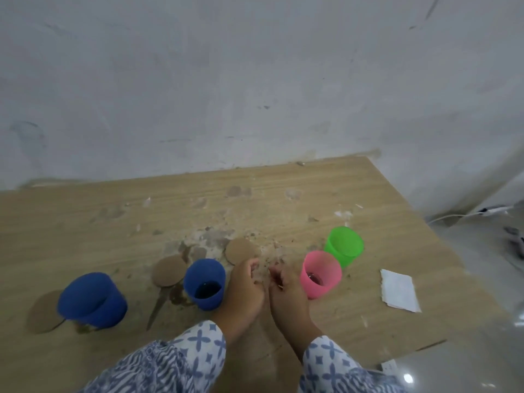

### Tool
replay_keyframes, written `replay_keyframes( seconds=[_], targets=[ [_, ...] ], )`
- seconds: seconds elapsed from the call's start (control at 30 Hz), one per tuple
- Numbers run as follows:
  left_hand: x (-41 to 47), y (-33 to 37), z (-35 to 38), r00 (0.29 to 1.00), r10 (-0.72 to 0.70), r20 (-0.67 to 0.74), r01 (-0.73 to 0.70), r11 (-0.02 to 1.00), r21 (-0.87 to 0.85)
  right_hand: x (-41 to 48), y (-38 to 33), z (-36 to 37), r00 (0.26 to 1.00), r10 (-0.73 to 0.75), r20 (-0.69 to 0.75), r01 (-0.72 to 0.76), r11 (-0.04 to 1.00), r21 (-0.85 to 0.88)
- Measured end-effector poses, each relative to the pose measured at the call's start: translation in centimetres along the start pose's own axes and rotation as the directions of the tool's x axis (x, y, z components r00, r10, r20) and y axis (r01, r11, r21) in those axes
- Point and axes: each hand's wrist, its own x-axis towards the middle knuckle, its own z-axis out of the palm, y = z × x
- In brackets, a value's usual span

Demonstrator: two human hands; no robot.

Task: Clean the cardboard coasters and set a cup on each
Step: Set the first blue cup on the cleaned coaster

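My left hand [246,287] and right hand [286,290] sit side by side, fingers curled; whether they pinch anything I cannot tell. The nearest bare coaster [241,251] lies at eleven o'clock from them. It looks like light, thin cardboard, probably limp if wet, so I'd lift it by its rim.

Scuffed grey-white wall [255,66] behind a stained wooden board [85,217], glossy grey floor [482,350], perhaps tiled.

Holds left hand [245,290] and right hand [286,292] side by side, nearly touching, backs up; curls the fingers [252,263] of both inward, tips facing; reaches both forearms forward in blue-patterned sleeves [198,344]; unclear whether either pinches anything.
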Motion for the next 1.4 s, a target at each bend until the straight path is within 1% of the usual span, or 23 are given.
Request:
replay_keyframes(
  seconds=[0.07,0.2,0.33,0.47,0.6,0.7,0.8,0.9,1.03,1.1,1.23,1.3,1.4],
  targets=[
    [0.9,-0.5,0.6,0.999,-0.044,-0.026,0.044,0.999,-0.01,0.5,1.1,0.1,0.997,-0.005,0.079,0.01,0.999,-0.053],
    [2.9,-0.5,1.6,0.992,-0.094,-0.088,0.096,0.995,0.023,1.3,2.1,0.1,0.985,-0.016,0.174,0.034,0.994,-0.102],
    [5.1,-0.2,2.6,0.97,-0.151,-0.192,0.171,0.981,0.096,2.1,3.0,0.0,0.981,-0.066,0.183,0.09,0.988,-0.129],
    [7.3,-0.7,2.9,0.945,-0.168,-0.28,0.233,0.948,0.219,2.9,4.1,0.0,0.978,-0.083,0.194,0.116,0.979,-0.166],
    [8.3,-1.5,3.3,0.936,-0.148,-0.32,0.25,0.918,0.308,3.0,5.1,0.4,0.969,-0.115,0.218,0.16,0.966,-0.204],
    [8.7,-1.9,3.6,0.932,-0.131,-0.339,0.258,0.895,0.364,3.2,5.2,0.2,0.964,-0.167,0.206,0.205,0.962,-0.183],
    [8.5,-1.8,3.5,0.932,-0.109,-0.347,0.256,0.874,0.414,2.9,5.3,0.1,0.955,-0.184,0.232,0.228,0.957,-0.177],
    [8.4,-1.5,3.2,0.937,-0.111,-0.331,0.258,0.859,0.441,2.9,5.6,0.2,0.956,-0.186,0.228,0.23,0.955,-0.186],
    [7.9,-1.0,3.1,0.948,-0.13,-0.29,0.254,0.857,0.448,2.9,5.4,0.0,0.949,-0.245,0.199,0.277,0.949,-0.153],
    [7.4,-0.9,3.3,0.96,-0.117,-0.255,0.22,0.876,0.429,2.9,5.3,-0.1,0.943,-0.286,0.167,0.31,0.94,-0.142],
    [6.1,-1.4,3.6,0.986,-0.061,-0.154,0.117,0.918,0.38,2.2,5.9,-0.2,0.948,-0.258,0.185,0.285,0.949,-0.138],
    [5.5,-1.6,3.8,0.994,-0.034,-0.108,0.075,0.911,0.406,1.6,6.3,-0.4,0.951,-0.232,0.203,0.262,0.955,-0.137],
    [5.0,-1.6,4.3,0.999,-0.008,-0.046,0.028,0.895,0.445,0.5,7.0,-0.7,0.957,-0.228,0.18,0.253,0.958,-0.132]
  ],
)
